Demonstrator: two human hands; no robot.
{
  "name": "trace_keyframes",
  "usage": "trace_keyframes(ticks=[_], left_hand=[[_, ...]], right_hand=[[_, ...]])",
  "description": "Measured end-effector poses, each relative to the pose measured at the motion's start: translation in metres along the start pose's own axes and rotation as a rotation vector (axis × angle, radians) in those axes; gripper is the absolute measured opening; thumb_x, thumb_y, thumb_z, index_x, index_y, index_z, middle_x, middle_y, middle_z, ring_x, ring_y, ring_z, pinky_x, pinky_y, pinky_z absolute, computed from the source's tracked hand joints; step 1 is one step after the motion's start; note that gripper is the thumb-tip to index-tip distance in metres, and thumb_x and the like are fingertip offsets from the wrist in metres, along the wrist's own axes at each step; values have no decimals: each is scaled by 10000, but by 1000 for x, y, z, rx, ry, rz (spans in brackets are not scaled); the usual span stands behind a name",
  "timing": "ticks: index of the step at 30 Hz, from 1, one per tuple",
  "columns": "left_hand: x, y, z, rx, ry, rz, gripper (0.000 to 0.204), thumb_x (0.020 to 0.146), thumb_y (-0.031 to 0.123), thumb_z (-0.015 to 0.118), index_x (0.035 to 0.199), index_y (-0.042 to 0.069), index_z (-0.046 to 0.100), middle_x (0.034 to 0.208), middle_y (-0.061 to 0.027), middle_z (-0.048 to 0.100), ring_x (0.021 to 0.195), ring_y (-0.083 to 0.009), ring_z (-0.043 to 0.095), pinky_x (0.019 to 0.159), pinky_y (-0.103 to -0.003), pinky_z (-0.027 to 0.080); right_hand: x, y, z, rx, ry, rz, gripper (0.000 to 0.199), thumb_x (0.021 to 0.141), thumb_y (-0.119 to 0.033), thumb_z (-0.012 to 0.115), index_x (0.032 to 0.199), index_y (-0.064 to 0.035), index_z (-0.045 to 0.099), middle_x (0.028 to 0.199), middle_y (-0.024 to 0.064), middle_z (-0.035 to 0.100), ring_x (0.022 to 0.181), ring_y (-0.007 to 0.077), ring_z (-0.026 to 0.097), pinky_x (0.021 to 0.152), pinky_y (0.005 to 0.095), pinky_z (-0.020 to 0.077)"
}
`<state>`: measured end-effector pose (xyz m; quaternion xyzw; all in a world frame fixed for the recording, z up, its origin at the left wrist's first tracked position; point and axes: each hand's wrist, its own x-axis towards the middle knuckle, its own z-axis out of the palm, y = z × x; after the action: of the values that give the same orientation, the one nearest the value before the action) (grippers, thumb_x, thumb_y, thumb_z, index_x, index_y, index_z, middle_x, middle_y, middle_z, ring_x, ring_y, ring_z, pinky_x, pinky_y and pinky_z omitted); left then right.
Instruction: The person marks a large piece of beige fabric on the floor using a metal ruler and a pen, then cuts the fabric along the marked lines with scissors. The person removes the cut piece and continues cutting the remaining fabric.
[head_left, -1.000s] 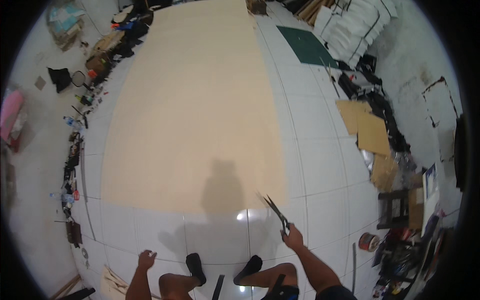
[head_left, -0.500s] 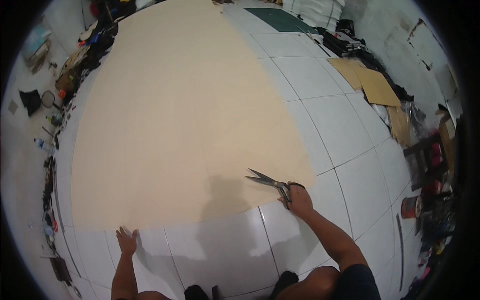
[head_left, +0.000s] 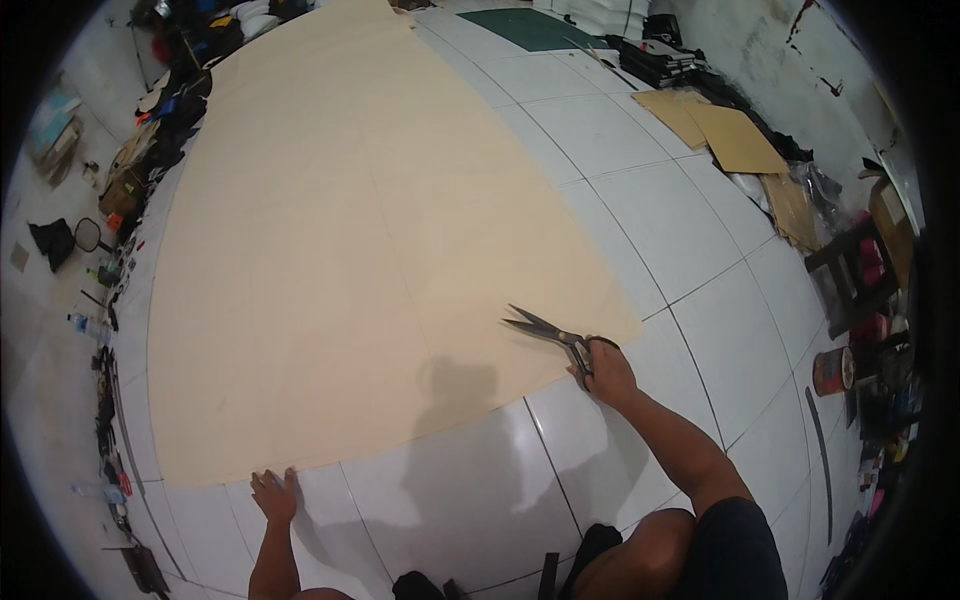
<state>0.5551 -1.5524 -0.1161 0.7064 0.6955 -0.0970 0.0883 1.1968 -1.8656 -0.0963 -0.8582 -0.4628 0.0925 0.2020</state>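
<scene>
Since half a second ago both hands have come further down and forward: the right hand (head_left: 606,372) now sits at the near edge of the big beige sheet (head_left: 350,250), and the left hand (head_left: 273,495) has reached that same edge far off to its left. A second ago the person stood upright with the scissors held in the air.

Right hand is clamped around the handles of the scissors (head_left: 550,333), whose blades stand parted and point left and away from it, lying over the sheet's near right corner. Left hand lies flat with fingers spread, fingertips touching or just at the sheet's near edge; it holds nothing. The two hands are well apart.

That near edge runs on a slant between the hands, rising from the left hand toward the right one. Beyond the right hand the sheet's corner ends, and its right edge runs away from the person. Bare white tiled floor (head_left: 700,250) opens to the right of the right hand and below both hands.

Further right of the right hand lie brown cardboard pieces (head_left: 735,140), a dark stool (head_left: 850,275) and a round tin (head_left: 830,372). A green cutting mat (head_left: 530,28) lies far ahead. Left of the left hand, clutter (head_left: 105,300) lines the wall.
</scene>
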Motion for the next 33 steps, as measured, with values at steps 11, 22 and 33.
trace_keyframes(ticks=[11,22,33], left_hand=[[51,-14,15,-125,-59,-113,1099,890,701,552,1553,-68,130,1601,-344,116,1496,-465,154,1197,-592,168],[16,-15,7,-116,-93,-69,1107,891,678,566,1544,-97,119,1590,-361,129,1498,-462,150,1214,-569,123],[-50,-16,-3,4,-175,-59,1106,885,722,514,1545,-89,153,1603,-323,156,1522,-400,129,1212,-585,4]], right_hand=[[1,-4,-3,-37,-77,51,636,852,-385,766,1244,42,503,1087,234,626,1051,406,604,887,472,497],[-23,-6,-5,-9,-37,78,627,832,-372,791,1212,39,508,1073,227,629,1004,410,619,858,485,504],[-66,0,-22,-73,-144,164,712,871,-404,743,1331,66,470,1112,232,644,1039,412,631,870,471,516]])
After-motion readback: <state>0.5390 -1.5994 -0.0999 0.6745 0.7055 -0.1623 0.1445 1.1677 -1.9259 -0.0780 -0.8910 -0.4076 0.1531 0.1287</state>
